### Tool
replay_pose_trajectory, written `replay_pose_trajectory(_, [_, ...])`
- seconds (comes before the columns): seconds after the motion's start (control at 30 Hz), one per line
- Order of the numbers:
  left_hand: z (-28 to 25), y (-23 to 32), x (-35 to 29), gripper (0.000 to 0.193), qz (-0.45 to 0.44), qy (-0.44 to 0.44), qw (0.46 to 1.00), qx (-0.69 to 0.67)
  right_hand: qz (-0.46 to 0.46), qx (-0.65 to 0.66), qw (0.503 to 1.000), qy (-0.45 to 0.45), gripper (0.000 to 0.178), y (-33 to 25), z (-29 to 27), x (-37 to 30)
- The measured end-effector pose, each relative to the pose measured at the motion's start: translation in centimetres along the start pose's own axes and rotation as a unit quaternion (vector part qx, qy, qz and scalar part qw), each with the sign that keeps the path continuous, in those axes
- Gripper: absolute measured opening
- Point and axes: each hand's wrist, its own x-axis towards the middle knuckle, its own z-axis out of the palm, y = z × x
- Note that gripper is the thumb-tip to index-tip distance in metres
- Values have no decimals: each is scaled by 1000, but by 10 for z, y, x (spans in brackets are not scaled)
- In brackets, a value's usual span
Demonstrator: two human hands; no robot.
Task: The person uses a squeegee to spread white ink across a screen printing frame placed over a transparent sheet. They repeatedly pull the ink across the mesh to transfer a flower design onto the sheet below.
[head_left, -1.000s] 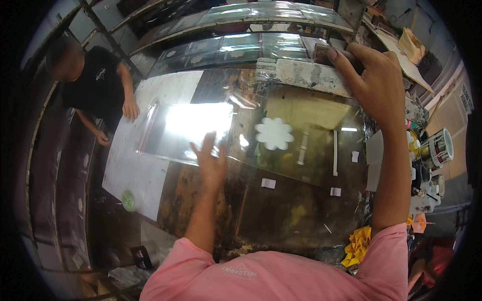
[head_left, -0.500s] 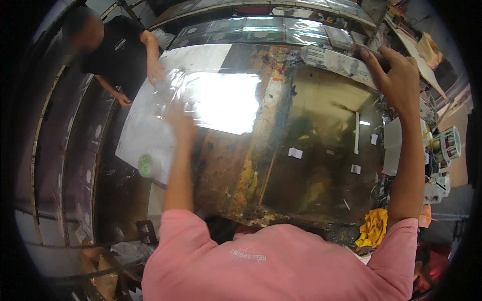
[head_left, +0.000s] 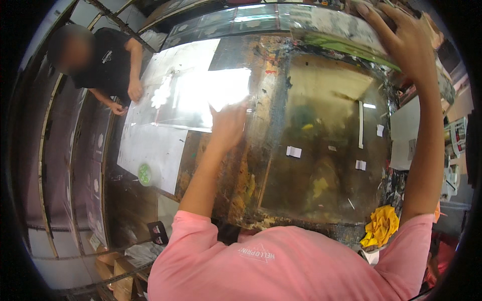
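Note:
My left hand [head_left: 228, 126] reaches over the right part of a clear, shiny plastic sheet [head_left: 183, 113], its fingers apart and partly lost in glare. A white flower print [head_left: 160, 94] shows at the sheet's left side; white board [head_left: 135, 150] lies under it. My right hand [head_left: 401, 37] is closed at the top right on a dark block at the end of a raised, paint-stained frame [head_left: 331, 26]. The frame's lower side is green. Below it lies a brownish glossy panel [head_left: 301, 185] on the worktable [head_left: 211, 175], bearing small white tabs [head_left: 294, 152] and a white strip [head_left: 360, 125].
A co-worker in a dark shirt [head_left: 108, 57] stands at the far left, hands near the board's edge. A green-filled cup [head_left: 144, 174] is on the board. A crumpled yellow cloth [head_left: 380, 227] lies near my right elbow. Racks of sheets [head_left: 75, 150] stand left; more sheets [head_left: 226, 22] lie behind.
My left hand has moved right across the plastic sheet. My right hand has gone up with the frame, whose green lower side now shows. The whole view has shifted slightly.

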Motion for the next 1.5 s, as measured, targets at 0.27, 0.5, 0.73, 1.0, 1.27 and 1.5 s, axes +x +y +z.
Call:
replay_pose_trajectory(0.27, [74, 141, -29, 134, 122, -111, 986, 10, 176, 107, 977, -51, 76, -18, -11, -29])
replay_pose_trajectory(0.5, [124, 229, -15, 130, 230, -97, 967, -54, 182, 164, 964, -102, 75, -1, -14, -36])
replay_pose_trajectory(0.73, [140, 252, -13, 126, 247, -82, 963, -69, 153, 151, 973, -80, 77, 16, 2, -36])
replay_pose_trajectory(1.0, [149, 256, 7, 121, 275, -73, 955, -85, 184, 125, 972, -71, 75, 25, 18, -25])
replay_pose_trajectory(1.27, [156, 249, -7, 120, 276, -43, 956, -91, 201, 128, 968, -80, 78, 16, 19, -28])
replay_pose_trajectory(1.5, [47, 203, 6, 101, -13, 4, 905, -426, 203, 114, 970, -76, 79, -9, -1, -43])
